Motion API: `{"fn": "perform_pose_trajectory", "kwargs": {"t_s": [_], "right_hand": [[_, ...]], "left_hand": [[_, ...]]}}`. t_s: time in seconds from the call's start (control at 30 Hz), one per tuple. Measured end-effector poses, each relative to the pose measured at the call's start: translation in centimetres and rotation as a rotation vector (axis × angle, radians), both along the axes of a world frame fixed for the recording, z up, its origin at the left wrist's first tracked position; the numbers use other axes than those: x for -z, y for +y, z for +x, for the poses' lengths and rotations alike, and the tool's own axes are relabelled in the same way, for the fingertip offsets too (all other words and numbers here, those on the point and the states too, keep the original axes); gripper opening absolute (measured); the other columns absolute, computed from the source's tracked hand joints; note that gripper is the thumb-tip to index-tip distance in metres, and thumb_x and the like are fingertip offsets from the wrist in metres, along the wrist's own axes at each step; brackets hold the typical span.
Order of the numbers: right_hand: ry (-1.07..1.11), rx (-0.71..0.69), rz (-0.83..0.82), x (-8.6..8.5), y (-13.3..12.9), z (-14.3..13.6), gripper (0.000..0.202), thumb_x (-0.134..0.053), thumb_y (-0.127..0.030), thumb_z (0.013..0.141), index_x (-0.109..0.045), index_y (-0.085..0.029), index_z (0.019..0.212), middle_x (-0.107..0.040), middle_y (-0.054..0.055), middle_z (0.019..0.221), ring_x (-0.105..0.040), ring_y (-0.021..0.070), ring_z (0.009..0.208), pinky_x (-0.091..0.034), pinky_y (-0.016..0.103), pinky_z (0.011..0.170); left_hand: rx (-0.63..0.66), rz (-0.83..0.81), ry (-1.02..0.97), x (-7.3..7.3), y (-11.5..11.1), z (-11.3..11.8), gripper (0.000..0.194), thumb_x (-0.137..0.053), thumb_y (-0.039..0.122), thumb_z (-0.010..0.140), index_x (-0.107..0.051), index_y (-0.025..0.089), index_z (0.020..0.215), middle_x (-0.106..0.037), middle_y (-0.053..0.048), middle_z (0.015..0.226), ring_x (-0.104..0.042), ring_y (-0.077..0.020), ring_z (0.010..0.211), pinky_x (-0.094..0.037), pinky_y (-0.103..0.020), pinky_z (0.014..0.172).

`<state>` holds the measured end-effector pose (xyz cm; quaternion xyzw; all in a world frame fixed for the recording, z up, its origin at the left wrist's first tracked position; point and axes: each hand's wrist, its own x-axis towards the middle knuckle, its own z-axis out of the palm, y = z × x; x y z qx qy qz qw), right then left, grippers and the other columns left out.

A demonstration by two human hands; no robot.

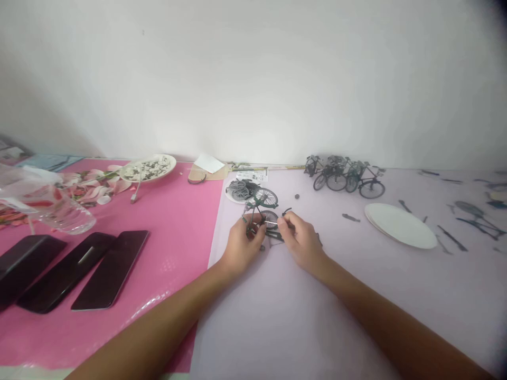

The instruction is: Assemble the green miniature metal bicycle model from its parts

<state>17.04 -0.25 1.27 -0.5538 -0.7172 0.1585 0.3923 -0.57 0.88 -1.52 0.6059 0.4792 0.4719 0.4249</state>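
My left hand (246, 240) is closed around a miniature bicycle (264, 198), dark green with spoked wheels, tilted up in the fingers. Close on its right, my right hand (300, 235) pinches a thin pale rod (271, 222) that reaches across to the bicycle. A small dark curved piece (288, 211) sticks out above the right fingertips; whether it is part of what I hold I cannot tell. Just behind the bicycle lies a white plate (228, 194) heaped with small dark wheels (238, 189). Dark parts under my hands are partly hidden.
Several miniature bicycles (336, 177) stand by the wall. To the right are a white plate (400, 226) and scattered dark parts (451, 237). On the pink cover at left lie phones (111, 272), a clear plastic bottle (67, 211), petals (93, 187) and a plate of white pieces (172, 164).
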Motion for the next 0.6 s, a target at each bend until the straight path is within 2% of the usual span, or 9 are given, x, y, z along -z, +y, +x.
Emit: {"fn": "perform_pose_trajectory", "kwargs": {"t_s": [0.2, 0.4, 0.6], "right_hand": [[0.026, -0.037, -0.018, 0.2, 0.2, 0.1, 0.033, -0.046, -0.043, 0.105, -0.045, -0.024, 0.078, -0.054, -0.002, 0.069, -0.048, 0.0147, 0.06, -0.037, 0.03, 0.06], [0.055, -0.07, -0.024, 0.2, 0.3, 0.3, 0.033, -0.045, -0.044, 0.106, -0.049, -0.023, 0.081, -0.055, 0.0, 0.074, -0.051, 0.0161, 0.066, -0.04, 0.03, 0.063], [0.022, -0.105, 0.048, 0.0, 1.1, 1.9, 0.032, -0.041, -0.042, 0.108, -0.055, -0.024, 0.086, -0.059, 0.004, 0.086, -0.059, 0.0203, 0.082, -0.046, 0.033, 0.074]], "left_hand": [[0.019, -0.016, -0.016, -0.2, -0.1, 0.0, 0.034, -0.063, 0.038, 0.096, -0.067, 0.015, 0.121, -0.073, -0.009, 0.108, -0.06, -0.0122, 0.072, -0.052, -0.026, 0.064], [0.018, -0.015, -0.038, -0.5, -0.2, 0.0, 0.032, -0.064, 0.039, 0.096, -0.07, 0.016, 0.117, -0.075, -0.008, 0.106, -0.064, -0.0132, 0.074, -0.054, -0.025, 0.065], [-0.021, -0.042, -0.09, -0.6, 0.0, -0.2, 0.034, -0.064, 0.042, 0.096, -0.072, 0.015, 0.115, -0.075, -0.008, 0.098, -0.066, -0.0151, 0.08, -0.057, -0.025, 0.068]]}}
